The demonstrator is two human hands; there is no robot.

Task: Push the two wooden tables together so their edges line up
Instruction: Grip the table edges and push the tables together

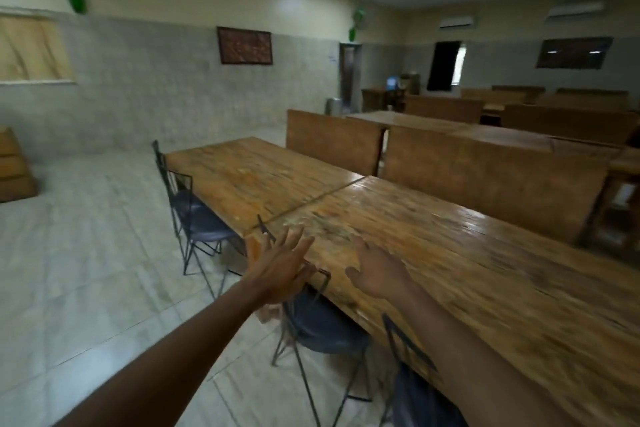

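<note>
Two long wooden tables stand end to end. The far table meets the near table along a thin dark seam that runs across the middle of the view. My left hand is open with fingers spread, just off the near table's front edge beside the seam. My right hand hovers open above the near table's top near that edge. Neither hand holds anything. The picture is blurred by motion.
Metal folding chairs with dark seats are tucked along the tables' left side: one at the far table, two at the near one. Wooden bench backs line the right side. Tiled floor lies to the left.
</note>
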